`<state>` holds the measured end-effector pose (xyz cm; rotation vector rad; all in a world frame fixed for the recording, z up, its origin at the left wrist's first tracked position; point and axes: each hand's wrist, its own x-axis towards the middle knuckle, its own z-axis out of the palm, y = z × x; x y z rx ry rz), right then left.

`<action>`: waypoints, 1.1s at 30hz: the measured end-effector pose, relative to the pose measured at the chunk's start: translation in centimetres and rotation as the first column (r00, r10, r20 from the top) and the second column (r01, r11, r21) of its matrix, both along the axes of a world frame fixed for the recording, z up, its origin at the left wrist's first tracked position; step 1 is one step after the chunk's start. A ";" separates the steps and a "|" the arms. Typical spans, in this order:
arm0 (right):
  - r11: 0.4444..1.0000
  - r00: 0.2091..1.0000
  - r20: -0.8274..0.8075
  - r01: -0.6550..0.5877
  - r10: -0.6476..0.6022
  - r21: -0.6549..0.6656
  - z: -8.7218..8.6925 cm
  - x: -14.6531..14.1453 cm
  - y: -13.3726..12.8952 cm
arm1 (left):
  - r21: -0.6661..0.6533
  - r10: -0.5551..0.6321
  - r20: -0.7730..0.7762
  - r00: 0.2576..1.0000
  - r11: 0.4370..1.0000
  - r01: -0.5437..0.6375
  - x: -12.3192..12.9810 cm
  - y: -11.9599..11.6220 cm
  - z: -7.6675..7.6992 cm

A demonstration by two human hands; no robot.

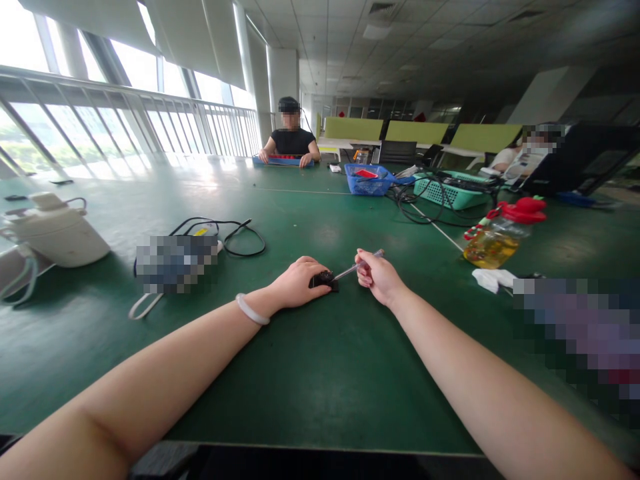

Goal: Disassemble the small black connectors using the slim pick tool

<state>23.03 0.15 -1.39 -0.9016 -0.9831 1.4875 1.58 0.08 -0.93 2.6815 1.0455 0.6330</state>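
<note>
On the green table, my left hand (303,281) is closed around a small black part (325,279), pressing it to the tabletop. Its exact kind is too small to make out, and my fingers cover some of it. A slim screwdriver (349,271) with a clear handle is gripped in my right hand (377,275). It slants down to the left, and its tip meets the black part's right side, though I cannot tell whether it sits in a screw. A pale bangle (251,309) circles my left wrist.
Left of my hands lie a black cable (250,240) and a large beige bottle (57,230). To the right stands a red-lidded bottle (495,240) of yellow liquid. Blue (370,183) and teal (445,193) baskets with cables sit farther back. Another person (290,140) sits opposite with a blue tray.
</note>
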 end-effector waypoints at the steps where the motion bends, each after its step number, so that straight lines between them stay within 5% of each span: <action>1: 1.000 1.000 0.000 -0.004 0.004 -0.004 0.0 0.0 0.0 | -0.001 0.002 0.000 1.000 1.000 -0.002 0.0 0.0 0.0; 33: 0.989 0.985 -0.109 0.124 -0.132 -0.076 0.1 0.0 0.2 | 0.002 0.000 -0.009 1.000 1.000 0.000 0.0 0.0 -0.1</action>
